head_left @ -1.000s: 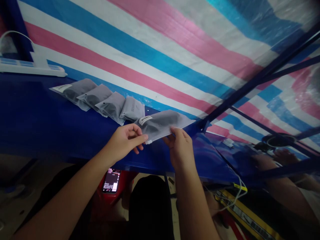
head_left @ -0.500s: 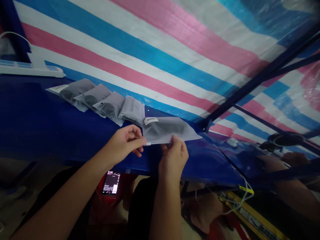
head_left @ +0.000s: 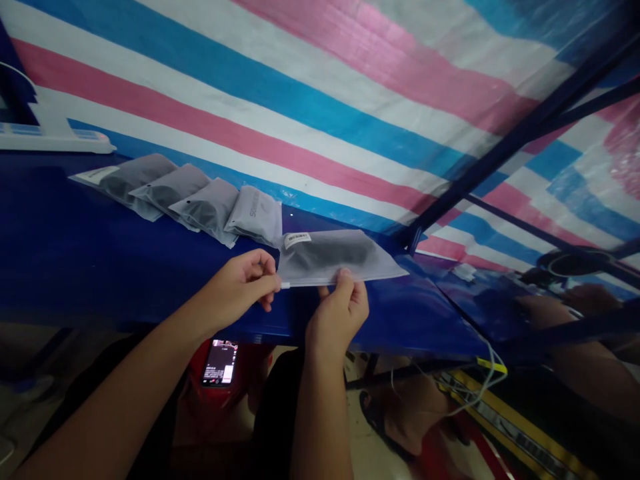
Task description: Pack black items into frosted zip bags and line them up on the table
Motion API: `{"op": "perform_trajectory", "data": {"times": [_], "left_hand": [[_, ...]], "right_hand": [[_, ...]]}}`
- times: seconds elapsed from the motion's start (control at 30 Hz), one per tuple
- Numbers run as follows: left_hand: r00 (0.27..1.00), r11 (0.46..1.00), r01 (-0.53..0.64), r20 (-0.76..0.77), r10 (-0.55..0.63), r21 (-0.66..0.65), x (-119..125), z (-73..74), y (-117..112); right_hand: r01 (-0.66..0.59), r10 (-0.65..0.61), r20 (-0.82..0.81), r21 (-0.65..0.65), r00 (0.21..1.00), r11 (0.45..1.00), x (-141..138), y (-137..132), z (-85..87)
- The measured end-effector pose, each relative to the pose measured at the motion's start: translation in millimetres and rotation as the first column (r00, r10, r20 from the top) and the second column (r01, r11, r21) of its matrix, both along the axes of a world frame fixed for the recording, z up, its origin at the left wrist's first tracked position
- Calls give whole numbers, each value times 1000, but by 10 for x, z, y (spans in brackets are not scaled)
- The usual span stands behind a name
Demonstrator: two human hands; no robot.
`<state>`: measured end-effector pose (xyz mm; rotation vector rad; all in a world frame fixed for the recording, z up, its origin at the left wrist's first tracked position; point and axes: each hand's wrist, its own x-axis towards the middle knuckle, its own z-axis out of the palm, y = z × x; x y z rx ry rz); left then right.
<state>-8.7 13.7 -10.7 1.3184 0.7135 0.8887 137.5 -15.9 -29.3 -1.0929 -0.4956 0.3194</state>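
A frosted zip bag (head_left: pixel 340 253) with a dark item inside and a barcode label lies tilted between my hands, over the blue table (head_left: pixel 125 267). My left hand (head_left: pixel 250 280) pinches the bag's left corner, beside the white zip slider (head_left: pixel 285 285). Along the zip edge my right hand (head_left: pixel 340 307) grips the bag, thumb on top and fingers beneath. Just beyond my left hand, a packed frosted bag with printed lettering (head_left: pixel 255 215) lies on the table, in a row with several similar bags (head_left: pixel 210 203).
A white power strip (head_left: pixel 55 140) lies at the far left. Striped plastic sheeting (head_left: pixel 300 147) hangs behind the table, and a blue metal post (head_left: pixel 480 170) slants at the right. A lit phone (head_left: pixel 220 363) rests on a red stool below. Another person's arm (head_left: pixel 555 327) is at the right.
The view has shifted a little, so the row of bags sits farther left. Both hands keep their hold on the bag, and more of the dark item shows through.
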Motion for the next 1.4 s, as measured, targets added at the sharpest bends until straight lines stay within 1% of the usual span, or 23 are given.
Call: {"op": "perform_trajectory", "data": {"times": [0.13, 0.27, 0.33, 0.43, 0.57, 0.7, 0.8, 0.93, 1.17, 1.27, 1.4], "left_hand": [[999, 999, 30, 10, -30, 14, -6, 21, -18], [996, 996, 87, 10, -87, 19, -11, 21, -27], [996, 995, 92, 15, -92, 26, -6, 24, -27], [997, 997, 69, 42, -70, 19, 0, 35, -25], [996, 997, 74, 51, -73, -26, -2, 50, -23], [996, 997, 69, 58, -66, -37, -10, 43, -16], [998, 999, 31, 54, -29, -39, -4, 29, -10], [998, 999, -54, 27, 54, -7, 29, 25, -24], [998, 998, -59, 11, 59, 13, 45, 42, -60], [997, 996, -82, 4, 81, 40, 34, 23, -49], [997, 996, -75, 7, 75, 51, 38, 9, -31]], "right_hand": [[-3, 3, -20, -2, 1000, 1000, -2, -15, 20], [-1, 1, -20, -1, 1000, 1000, 0, -39, 33], [-7, 7, -21, 5, 1000, 1000, -1, -44, 33], [-14, 14, -26, 19, 1000, 1000, -3, -44, 29], [-22, 23, -22, 35, 1000, 999, -2, -37, 14], [-23, 22, 7, 39, 1000, 999, 0, -35, -3], [-43, 43, 8, 46, 999, 998, -4, -31, -11], [-48, 47, 20, 45, 999, 998, -9, -24, -13], [-45, 42, 39, 68, 998, 997, 8, -40, -16], [-42, 39, 52, 51, 998, 998, 16, -44, -24], [-50, 48, 58, 42, 997, 998, 24, -37, -35]]}}
